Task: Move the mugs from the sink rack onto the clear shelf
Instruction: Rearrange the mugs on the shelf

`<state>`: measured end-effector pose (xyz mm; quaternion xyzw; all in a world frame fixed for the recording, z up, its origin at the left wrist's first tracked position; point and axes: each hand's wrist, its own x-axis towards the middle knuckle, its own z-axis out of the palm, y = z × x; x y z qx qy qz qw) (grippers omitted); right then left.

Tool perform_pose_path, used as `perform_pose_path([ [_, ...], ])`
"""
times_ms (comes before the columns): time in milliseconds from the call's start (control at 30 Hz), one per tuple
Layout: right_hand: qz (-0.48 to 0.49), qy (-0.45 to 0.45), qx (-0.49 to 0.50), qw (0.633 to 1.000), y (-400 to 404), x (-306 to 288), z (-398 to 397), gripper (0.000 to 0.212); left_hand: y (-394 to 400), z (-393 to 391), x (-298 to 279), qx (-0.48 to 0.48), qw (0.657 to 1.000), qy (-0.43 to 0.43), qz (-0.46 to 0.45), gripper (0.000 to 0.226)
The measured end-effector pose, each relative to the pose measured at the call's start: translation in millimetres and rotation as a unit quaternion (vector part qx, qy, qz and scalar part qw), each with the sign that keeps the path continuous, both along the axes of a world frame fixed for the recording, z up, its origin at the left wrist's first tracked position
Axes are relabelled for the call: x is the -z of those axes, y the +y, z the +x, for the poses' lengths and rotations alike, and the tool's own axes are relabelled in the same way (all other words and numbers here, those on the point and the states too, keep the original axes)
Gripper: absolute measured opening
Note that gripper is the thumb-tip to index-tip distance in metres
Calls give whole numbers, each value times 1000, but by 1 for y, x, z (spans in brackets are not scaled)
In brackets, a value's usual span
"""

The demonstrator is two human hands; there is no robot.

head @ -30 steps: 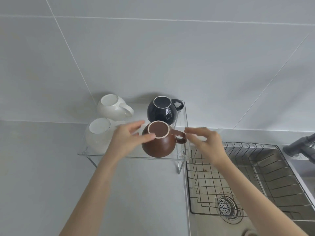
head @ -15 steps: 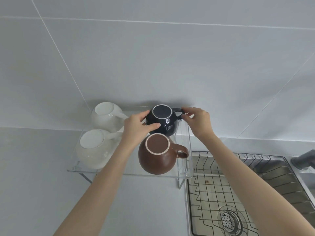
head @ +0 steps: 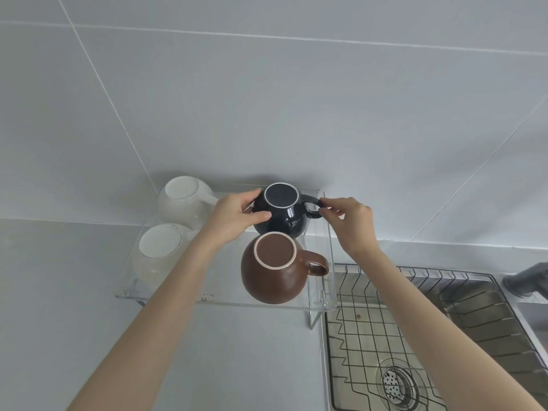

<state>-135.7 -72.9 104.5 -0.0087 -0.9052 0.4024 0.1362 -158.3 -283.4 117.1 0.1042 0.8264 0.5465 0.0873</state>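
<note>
Several mugs stand upside down on the clear shelf (head: pixel 225 301). The dark blue mug (head: pixel 286 221) is at the back right, against the wall. My left hand (head: pixel 234 216) wraps its left side, thumb across the front. My right hand (head: pixel 348 221) pinches its handle with the fingertips. Just in front stands the brown mug (head: pixel 271 275), handle pointing right, untouched. Two white mugs sit on the left: one at the back (head: pixel 185 201), one in front (head: pixel 158 252).
The wire sink rack (head: pixel 385 327) lies in the steel sink at the lower right, with no mugs visible in it, over the drain (head: pixel 396 382). A grey tap (head: pixel 525 280) juts in from the right edge. Tiled wall rises behind the shelf.
Both hands left the brown mug and went back to the dark blue mug; the left now holds its side and the right its handle. The camera came closer.
</note>
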Motion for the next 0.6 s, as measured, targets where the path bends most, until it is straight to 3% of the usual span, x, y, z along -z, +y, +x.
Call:
perform_pose_path([
  [200,8,8,9,1000,-1,3,1,18,0,1,1,2,1000,4,-6,48],
  [300,1,-19,3,1000,-4,-5,1,20,-1,1,-5,21,998,7,-53,47],
  [433,-75,23,22,997,-22,-36,8,31,-13,11,-35,-40,994,35,-95,64],
  [533,-84,37,-62,994,-56,-56,22,22,-43,40,-58,-113,988,88,-65,58],
  [600,-39,9,-161,986,-84,-59,29,20,-64,67,-61,-149,977,112,-106,57],
])
